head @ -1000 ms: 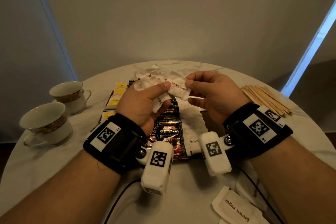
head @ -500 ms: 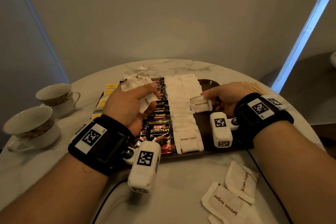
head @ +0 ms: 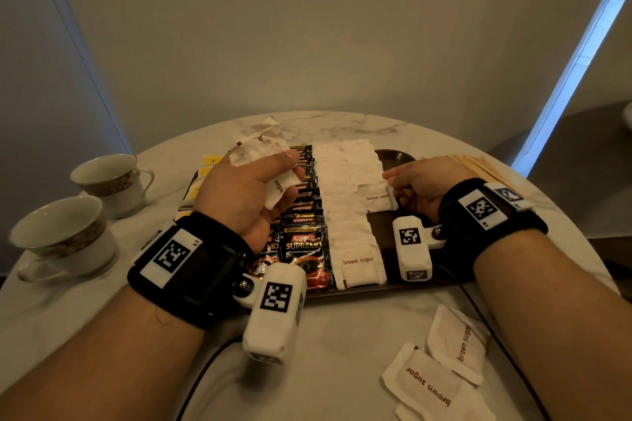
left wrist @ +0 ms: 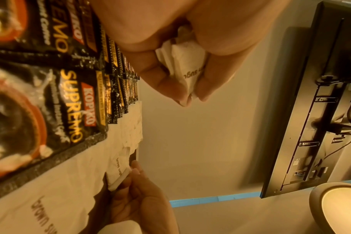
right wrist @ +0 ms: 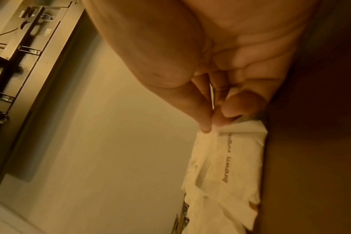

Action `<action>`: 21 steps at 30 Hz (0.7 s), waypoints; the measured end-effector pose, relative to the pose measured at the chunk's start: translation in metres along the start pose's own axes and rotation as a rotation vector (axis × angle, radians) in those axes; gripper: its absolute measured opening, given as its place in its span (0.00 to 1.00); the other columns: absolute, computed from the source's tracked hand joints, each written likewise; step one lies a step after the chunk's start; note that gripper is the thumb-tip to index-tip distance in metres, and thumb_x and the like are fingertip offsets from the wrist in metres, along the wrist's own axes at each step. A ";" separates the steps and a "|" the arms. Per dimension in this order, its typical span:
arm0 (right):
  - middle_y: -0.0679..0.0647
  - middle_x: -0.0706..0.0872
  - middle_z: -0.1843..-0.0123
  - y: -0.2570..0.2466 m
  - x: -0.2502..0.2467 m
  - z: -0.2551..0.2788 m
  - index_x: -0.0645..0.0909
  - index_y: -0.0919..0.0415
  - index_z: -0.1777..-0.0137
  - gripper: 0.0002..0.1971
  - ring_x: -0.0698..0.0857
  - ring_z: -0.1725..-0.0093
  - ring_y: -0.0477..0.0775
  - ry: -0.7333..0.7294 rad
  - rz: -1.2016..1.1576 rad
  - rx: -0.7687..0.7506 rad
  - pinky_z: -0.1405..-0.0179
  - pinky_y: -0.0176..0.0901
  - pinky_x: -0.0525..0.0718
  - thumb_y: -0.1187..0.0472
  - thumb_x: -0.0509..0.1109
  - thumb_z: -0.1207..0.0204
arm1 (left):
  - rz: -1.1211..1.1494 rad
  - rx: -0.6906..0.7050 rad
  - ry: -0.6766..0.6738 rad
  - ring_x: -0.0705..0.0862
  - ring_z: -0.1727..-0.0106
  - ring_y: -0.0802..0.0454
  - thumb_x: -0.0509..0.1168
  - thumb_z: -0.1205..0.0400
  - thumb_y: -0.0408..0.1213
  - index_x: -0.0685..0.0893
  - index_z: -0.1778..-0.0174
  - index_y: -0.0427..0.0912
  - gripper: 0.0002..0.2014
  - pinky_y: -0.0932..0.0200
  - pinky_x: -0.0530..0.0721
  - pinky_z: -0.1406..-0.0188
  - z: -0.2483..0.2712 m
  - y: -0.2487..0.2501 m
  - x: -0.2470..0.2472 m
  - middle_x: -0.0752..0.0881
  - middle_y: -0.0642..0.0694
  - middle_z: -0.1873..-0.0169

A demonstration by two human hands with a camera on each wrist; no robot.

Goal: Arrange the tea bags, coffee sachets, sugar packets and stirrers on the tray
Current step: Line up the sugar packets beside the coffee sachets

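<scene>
Nearest you, loose sugar packets (head: 441, 372) wait on the table (head: 342, 345), off the tray (head: 393, 239). Your right hand (head: 419, 190) has its grip pinched on one brown sugar packet (head: 376, 198), low over the tray beside the white row (head: 345, 202). Lay it flat, overlapping its neighbour, printed edge toward you, before you let go. Your left hand (head: 246, 195) clamps a bunch of packets (head: 263, 154) above the coffee sachets (head: 302, 246); hold them loosely, uncrumpled. The stirrers (head: 478, 164) lie beyond.

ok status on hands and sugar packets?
Left hand grips spare sugar packets. Right hand pinches one packet at the tray's sugar row. Nothing blocking.
</scene>
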State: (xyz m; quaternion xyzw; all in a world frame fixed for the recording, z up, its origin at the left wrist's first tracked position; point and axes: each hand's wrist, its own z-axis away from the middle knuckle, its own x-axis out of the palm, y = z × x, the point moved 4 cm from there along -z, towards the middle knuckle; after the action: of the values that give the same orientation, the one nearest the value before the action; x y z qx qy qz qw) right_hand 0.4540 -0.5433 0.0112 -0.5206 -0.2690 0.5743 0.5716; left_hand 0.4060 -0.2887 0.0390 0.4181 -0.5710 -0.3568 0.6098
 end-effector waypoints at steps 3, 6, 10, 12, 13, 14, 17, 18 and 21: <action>0.62 0.90 0.52 -0.010 -0.003 0.003 0.89 0.62 0.50 0.05 0.85 0.58 0.55 0.078 -0.061 -0.113 0.57 0.45 0.85 0.70 0.72 0.19 | -0.004 0.004 0.001 0.89 0.65 0.50 0.77 0.22 0.31 0.86 0.42 0.39 0.13 0.62 0.85 0.76 0.000 0.001 -0.001 0.90 0.40 0.64; 0.61 0.89 0.57 -0.018 0.004 0.012 0.88 0.67 0.46 0.06 0.86 0.64 0.53 0.011 -0.160 -0.180 0.64 0.45 0.87 0.68 0.75 0.22 | -0.002 0.000 0.002 0.89 0.65 0.50 0.77 0.22 0.31 0.86 0.39 0.38 0.15 0.62 0.84 0.77 0.001 0.001 -0.001 0.90 0.40 0.63; 0.60 0.91 0.49 -0.013 0.021 0.023 0.87 0.68 0.45 0.06 0.91 0.49 0.56 -0.149 -0.152 -0.082 0.42 0.50 0.90 0.66 0.72 0.18 | -0.002 -0.052 -0.007 0.89 0.67 0.50 0.77 0.21 0.32 0.87 0.42 0.37 0.12 0.62 0.85 0.77 0.002 -0.001 0.002 0.91 0.39 0.62; 0.62 0.91 0.44 -0.010 0.021 0.024 0.87 0.67 0.47 0.05 0.92 0.43 0.59 -0.161 -0.166 -0.048 0.36 0.52 0.88 0.66 0.71 0.17 | 0.009 -0.102 -0.020 0.91 0.66 0.49 0.76 0.20 0.32 0.87 0.42 0.37 0.11 0.60 0.86 0.76 0.002 -0.004 0.003 0.91 0.39 0.60; 0.63 0.91 0.42 -0.010 0.021 0.024 0.87 0.68 0.47 0.05 0.92 0.41 0.61 -0.166 -0.193 -0.044 0.35 0.53 0.88 0.67 0.71 0.17 | 0.016 -0.128 -0.022 0.92 0.65 0.47 0.75 0.19 0.31 0.87 0.43 0.37 0.10 0.59 0.87 0.75 0.003 -0.005 0.004 0.91 0.38 0.59; 0.64 0.91 0.42 -0.011 0.020 0.023 0.87 0.68 0.47 0.05 0.92 0.41 0.62 -0.171 -0.223 -0.048 0.35 0.54 0.88 0.67 0.71 0.17 | 0.026 -0.152 -0.021 0.92 0.63 0.45 0.73 0.18 0.31 0.86 0.44 0.38 0.08 0.57 0.87 0.75 0.004 -0.006 0.004 0.91 0.38 0.60; 0.63 0.92 0.46 -0.016 0.023 0.028 0.88 0.68 0.47 0.07 0.92 0.42 0.63 -0.225 -0.287 -0.110 0.37 0.54 0.89 0.65 0.72 0.18 | 0.063 -0.196 -0.022 0.92 0.61 0.39 0.67 0.15 0.30 0.84 0.46 0.38 0.04 0.54 0.89 0.72 0.005 -0.008 0.007 0.90 0.36 0.63; 0.61 0.91 0.48 -0.019 0.026 0.032 0.89 0.67 0.47 0.07 0.93 0.44 0.61 -0.261 -0.280 -0.136 0.38 0.52 0.89 0.63 0.73 0.18 | 0.068 -0.198 -0.021 0.92 0.61 0.39 0.66 0.15 0.29 0.83 0.45 0.38 0.04 0.53 0.90 0.72 0.005 -0.009 0.007 0.90 0.35 0.61; 0.56 0.90 0.55 -0.028 0.038 0.053 0.90 0.63 0.48 0.12 0.89 0.58 0.52 -0.446 -0.182 -0.225 0.54 0.45 0.88 0.55 0.80 0.26 | 0.044 -0.186 -0.035 0.94 0.61 0.41 0.69 0.14 0.31 0.85 0.43 0.37 0.06 0.52 0.91 0.71 0.004 -0.010 0.008 0.92 0.35 0.59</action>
State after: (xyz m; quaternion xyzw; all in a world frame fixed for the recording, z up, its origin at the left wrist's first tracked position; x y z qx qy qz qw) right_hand 0.4235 -0.4867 0.0421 -0.4152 -0.4964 0.5874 0.4860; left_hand 0.4032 -0.3007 0.0329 0.3406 -0.5549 -0.4020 0.6437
